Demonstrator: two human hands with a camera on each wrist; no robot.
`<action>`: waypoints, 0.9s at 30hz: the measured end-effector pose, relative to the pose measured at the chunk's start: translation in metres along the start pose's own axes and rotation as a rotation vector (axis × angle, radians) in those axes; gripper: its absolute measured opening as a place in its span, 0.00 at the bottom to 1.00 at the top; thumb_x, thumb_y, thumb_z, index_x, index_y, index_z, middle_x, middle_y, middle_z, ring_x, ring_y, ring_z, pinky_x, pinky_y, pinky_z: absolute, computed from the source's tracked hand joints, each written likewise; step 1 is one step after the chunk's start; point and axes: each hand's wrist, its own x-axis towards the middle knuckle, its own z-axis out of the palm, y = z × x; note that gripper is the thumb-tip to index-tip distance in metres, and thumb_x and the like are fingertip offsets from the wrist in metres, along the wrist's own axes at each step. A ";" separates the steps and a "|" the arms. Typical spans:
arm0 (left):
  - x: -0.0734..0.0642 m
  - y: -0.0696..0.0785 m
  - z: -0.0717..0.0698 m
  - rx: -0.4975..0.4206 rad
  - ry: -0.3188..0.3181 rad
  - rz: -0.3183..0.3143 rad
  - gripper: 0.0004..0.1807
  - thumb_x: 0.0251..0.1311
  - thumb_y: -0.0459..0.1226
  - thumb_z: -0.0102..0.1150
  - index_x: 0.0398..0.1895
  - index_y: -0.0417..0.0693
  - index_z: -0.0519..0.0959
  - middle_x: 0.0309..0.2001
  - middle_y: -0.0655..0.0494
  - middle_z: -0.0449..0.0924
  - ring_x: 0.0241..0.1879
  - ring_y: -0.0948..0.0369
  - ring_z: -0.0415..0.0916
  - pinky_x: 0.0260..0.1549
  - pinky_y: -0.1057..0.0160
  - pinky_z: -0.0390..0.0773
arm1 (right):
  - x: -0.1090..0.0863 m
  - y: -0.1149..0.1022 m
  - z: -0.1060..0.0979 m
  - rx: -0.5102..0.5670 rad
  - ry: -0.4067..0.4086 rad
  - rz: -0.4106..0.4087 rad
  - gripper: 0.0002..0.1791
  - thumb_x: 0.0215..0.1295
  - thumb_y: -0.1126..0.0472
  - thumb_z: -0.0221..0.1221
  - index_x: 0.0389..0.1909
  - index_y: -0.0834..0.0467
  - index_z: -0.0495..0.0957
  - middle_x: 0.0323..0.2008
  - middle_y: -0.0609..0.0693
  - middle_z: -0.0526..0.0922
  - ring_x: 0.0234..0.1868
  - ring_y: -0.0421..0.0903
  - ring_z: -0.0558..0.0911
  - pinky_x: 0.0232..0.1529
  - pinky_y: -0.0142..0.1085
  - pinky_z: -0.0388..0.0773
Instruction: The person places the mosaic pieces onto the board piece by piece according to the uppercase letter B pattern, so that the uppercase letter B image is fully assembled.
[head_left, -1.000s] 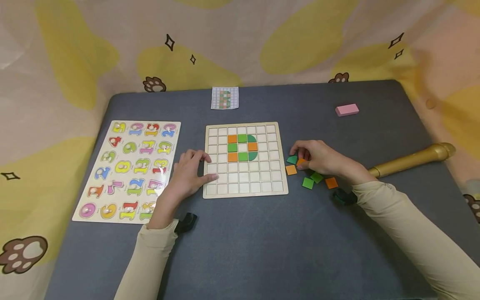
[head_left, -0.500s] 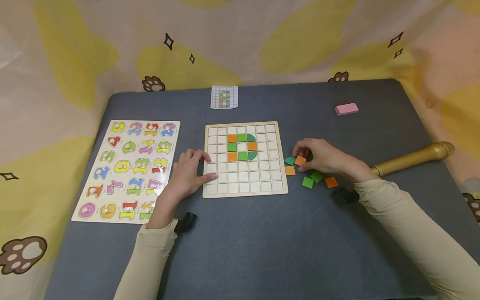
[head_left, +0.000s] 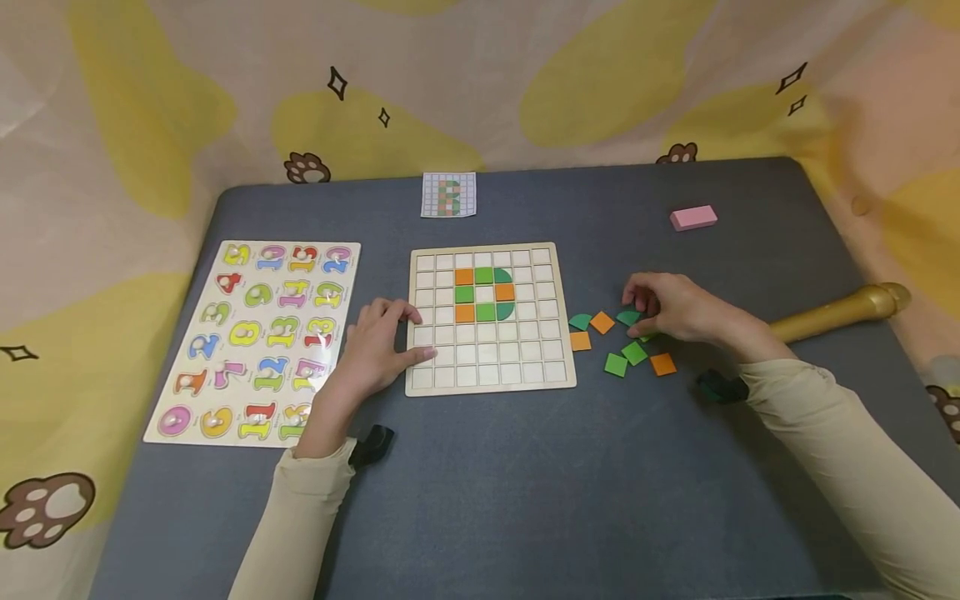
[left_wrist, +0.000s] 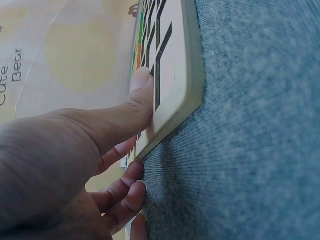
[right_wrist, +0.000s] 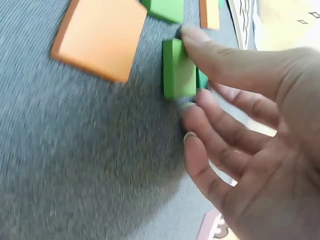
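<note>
My left hand [head_left: 377, 342] rests at the left edge of a wooden grid board [head_left: 491, 375]. In the left wrist view its thumb [left_wrist: 125, 115] lies over the board's rim, with the other fingers beside the edge. Orange, green and dark green tiles form a closed loop on the board. To the board's right, my right hand [head_left: 675, 308] hovers low with loosely bent fingers around a dark green quarter-round tile [head_left: 628, 317] and a light green square tile [right_wrist: 181, 70]. The thumb tip is at the square tile's corner; no firm grip shows.
Loose tiles lie nearby: an orange square [head_left: 602, 322], another orange square [head_left: 663, 364] and a green square [head_left: 616, 365]. A pattern card [head_left: 449, 195] is behind the board. A number puzzle [head_left: 255, 342] stands left, a pink block [head_left: 693, 218] and gold microphone-shaped object [head_left: 840, 315] right.
My right hand has moved right, away from the orange square, which now lies free. The quarter-round and light green tiles have come into view by its fingers. The left hand stays put.
</note>
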 end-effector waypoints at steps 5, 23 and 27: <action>0.000 -0.001 0.000 0.002 -0.001 0.000 0.29 0.61 0.47 0.78 0.58 0.47 0.74 0.67 0.38 0.69 0.68 0.40 0.62 0.64 0.35 0.60 | -0.004 0.003 -0.002 -0.027 0.012 0.036 0.20 0.59 0.58 0.78 0.41 0.62 0.78 0.29 0.51 0.78 0.32 0.47 0.75 0.35 0.37 0.70; 0.000 -0.001 0.000 -0.005 -0.003 0.004 0.29 0.61 0.47 0.77 0.58 0.47 0.74 0.67 0.37 0.68 0.67 0.39 0.63 0.63 0.36 0.61 | -0.004 0.000 0.010 -0.012 0.168 0.062 0.14 0.69 0.58 0.71 0.41 0.65 0.82 0.32 0.56 0.81 0.33 0.49 0.76 0.33 0.35 0.71; 0.001 -0.001 0.000 -0.002 -0.004 0.003 0.28 0.61 0.47 0.77 0.57 0.47 0.74 0.67 0.37 0.68 0.67 0.39 0.63 0.63 0.36 0.61 | -0.006 0.001 0.005 0.010 0.097 0.034 0.15 0.63 0.62 0.75 0.44 0.65 0.83 0.35 0.55 0.84 0.36 0.48 0.78 0.36 0.34 0.74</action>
